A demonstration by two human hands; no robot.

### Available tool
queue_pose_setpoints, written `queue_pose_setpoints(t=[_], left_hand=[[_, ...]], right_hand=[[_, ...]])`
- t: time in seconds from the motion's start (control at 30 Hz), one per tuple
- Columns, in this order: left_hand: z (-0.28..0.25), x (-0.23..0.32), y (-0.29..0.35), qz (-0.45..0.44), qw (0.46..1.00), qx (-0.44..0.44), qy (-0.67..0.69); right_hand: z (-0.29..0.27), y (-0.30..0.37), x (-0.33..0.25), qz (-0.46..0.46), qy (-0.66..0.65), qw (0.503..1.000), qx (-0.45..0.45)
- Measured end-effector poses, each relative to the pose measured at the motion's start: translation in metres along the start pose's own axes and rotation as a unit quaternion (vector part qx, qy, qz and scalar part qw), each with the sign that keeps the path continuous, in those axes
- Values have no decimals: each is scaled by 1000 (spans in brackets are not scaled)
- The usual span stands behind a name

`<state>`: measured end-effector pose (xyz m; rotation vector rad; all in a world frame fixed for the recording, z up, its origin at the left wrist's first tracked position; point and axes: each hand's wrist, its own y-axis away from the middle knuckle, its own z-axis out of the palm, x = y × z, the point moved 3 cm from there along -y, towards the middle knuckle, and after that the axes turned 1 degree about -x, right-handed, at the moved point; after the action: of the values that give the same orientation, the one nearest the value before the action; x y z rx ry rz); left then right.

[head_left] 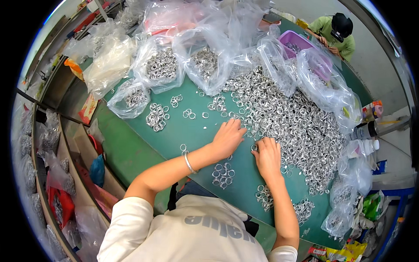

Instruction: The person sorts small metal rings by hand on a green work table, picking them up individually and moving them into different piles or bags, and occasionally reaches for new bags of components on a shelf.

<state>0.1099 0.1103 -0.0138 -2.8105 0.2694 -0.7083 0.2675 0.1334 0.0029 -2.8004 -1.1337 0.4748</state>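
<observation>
A wide heap of small silver metal rings (301, 126) covers the right half of the green table (183, 135). My left hand (229, 137) reaches to the heap's near-left edge, fingers bent down and closed among the rings; what they pinch is hidden. Close to its right, my right hand (268, 157) has its fingers together, with a single metal ring (254, 148) at the thumb and fingertips. A small cluster of rings (223, 175) lies below my left hand. More groups sit by my right forearm (283, 205) and at the table's left side (156, 117).
Clear plastic bags of rings (161, 63) line the far edge. A purple basket (299, 43) stands at the far right, near a person in green (334, 35). Shelves with bagged parts (61, 174) run along the left. A white-capped bottle (366, 147) stands at the right edge.
</observation>
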Motion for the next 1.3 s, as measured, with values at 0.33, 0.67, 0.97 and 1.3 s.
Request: queue_pose_setpoints(t=[0.33, 0.67, 0.97, 1.3], left_hand=[[3, 3, -8, -29, 999, 33, 24], [1, 9, -2, -25, 995, 5, 96], [-21, 5, 17, -232, 832, -63, 500], [3, 30, 44, -372, 400, -184, 818]], right_hand=[[-36, 9, 34, 51, -168, 984, 6], [-27, 7, 20, 28, -86, 996, 7], [-30, 6, 11, 92, -10, 994, 64], [-32, 30, -17, 173, -329, 925, 75]])
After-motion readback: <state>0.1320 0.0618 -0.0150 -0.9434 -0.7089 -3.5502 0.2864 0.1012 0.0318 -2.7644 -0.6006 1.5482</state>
